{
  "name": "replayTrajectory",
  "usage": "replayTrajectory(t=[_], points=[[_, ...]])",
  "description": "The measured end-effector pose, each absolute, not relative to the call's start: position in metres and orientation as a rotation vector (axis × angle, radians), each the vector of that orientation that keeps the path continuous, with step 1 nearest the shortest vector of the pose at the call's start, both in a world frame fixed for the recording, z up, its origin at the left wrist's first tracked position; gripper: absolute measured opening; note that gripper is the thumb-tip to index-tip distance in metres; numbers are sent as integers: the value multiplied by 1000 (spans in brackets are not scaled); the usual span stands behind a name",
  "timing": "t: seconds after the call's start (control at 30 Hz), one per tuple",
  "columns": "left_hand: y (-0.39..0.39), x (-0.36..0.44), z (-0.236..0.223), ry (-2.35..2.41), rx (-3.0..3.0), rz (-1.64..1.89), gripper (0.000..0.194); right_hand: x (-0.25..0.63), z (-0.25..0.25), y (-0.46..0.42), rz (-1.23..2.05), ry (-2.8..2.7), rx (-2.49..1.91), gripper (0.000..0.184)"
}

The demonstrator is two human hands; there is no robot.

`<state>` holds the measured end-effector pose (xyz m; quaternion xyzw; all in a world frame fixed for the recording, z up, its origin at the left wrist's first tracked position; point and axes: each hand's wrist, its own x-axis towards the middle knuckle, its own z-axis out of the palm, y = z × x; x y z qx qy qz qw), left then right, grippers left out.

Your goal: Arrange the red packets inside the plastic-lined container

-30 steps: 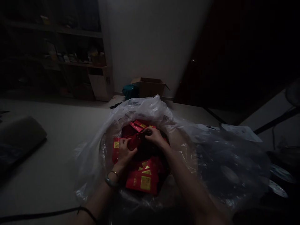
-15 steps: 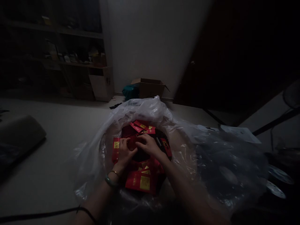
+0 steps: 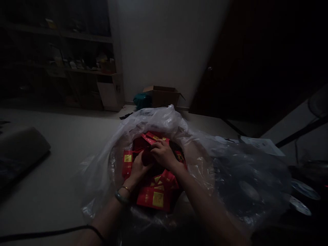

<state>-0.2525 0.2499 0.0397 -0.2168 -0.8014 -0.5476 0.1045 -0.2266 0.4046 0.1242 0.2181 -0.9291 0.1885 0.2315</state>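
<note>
My left hand [image 3: 139, 166] is curled round a dark red packet [image 3: 147, 158], with my thumb on the near side and my fingers on the far left side. My right hand [image 3: 164, 154] is bent over the top right of the same packet. I can't tell if those fingers pinch it or just touch it, because it is so dark there. The packet is between my two hands, over the middle of the pile.

A second ago my right hand was higher up, with its fingers pinched together over the dark part. Half a second ago it was down low near my left thumb. Now it is up again and right against the packet. My left hand has turned and slid a little to the right, so I can see more of the red packet on the left [image 3: 127, 163] and its gold square. A small shiny thing that showed beside my right hand half a second ago is hidden now.

On my left wrist are a gold bracelet [image 3: 126, 188] and a green bangle [image 3: 121, 197].

The front red packets [image 3: 146, 196] lie the same as before, and so do the back red packets [image 3: 148, 138]. All round them is a big clear bag [image 3: 159, 118]. Past it, a brown box [image 3: 165, 97] and a teal bag [image 3: 142, 101] sit by the wall [image 3: 164, 48].
</note>
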Motion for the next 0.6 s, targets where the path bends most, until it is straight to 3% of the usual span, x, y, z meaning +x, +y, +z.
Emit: replayTrajectory(t=[0.2,0.37,0.5,0.6], points=[[249,-251,42,-2440,-625,-1945,44,-227,128,406,543,-2559,643,15],[253,-250,41,-2424,-612,-2249,37,-228,121,410,865,-2590,501,15],[254,-248,46,-2395,-597,-2477,43,-230,111,409,1164,-2582,185,40],[251,-246,53,-2424,-611,-2612,47,-235,103,407,1427,-2615,28,25]])
